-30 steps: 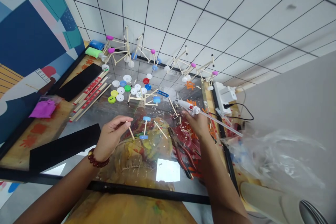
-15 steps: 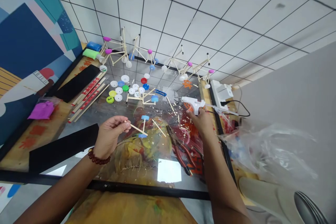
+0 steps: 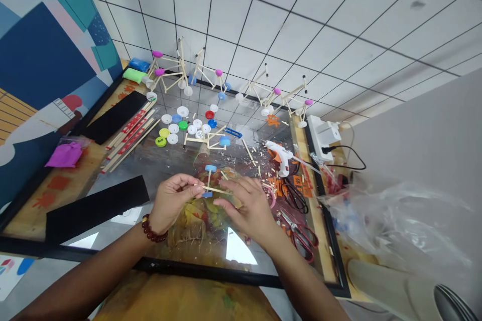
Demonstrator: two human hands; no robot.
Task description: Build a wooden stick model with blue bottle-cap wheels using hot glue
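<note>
My left hand (image 3: 177, 199) pinches a thin wooden stick (image 3: 215, 189) that points right, across the front of a short axle with two blue bottle caps (image 3: 211, 168). My right hand (image 3: 249, 206) reaches in from the right, thumb and fingers apart around the stick's far end; contact with the stick cannot be made out. Another loose stick (image 3: 224, 175) is partly covered by the right fingers. The white hot glue gun (image 3: 280, 156) rests on the table to the right, out of both hands. Beyond the axle lies a stick frame (image 3: 199, 140) with a blue cap (image 3: 225, 141).
Scissors (image 3: 299, 235) and a black cable (image 3: 295, 195) lie at right. Bottle caps (image 3: 183, 111), a blue cutter (image 3: 233, 133) and wooden sticks (image 3: 130, 143) spread behind. Several stick models (image 3: 258, 91) line the wall. A power strip (image 3: 322, 133) stands at the right edge.
My right hand has put the glue gun down and come left to the stick. My left hand has moved right with the stick. The pliers are now hidden, and scissors show at right.
</note>
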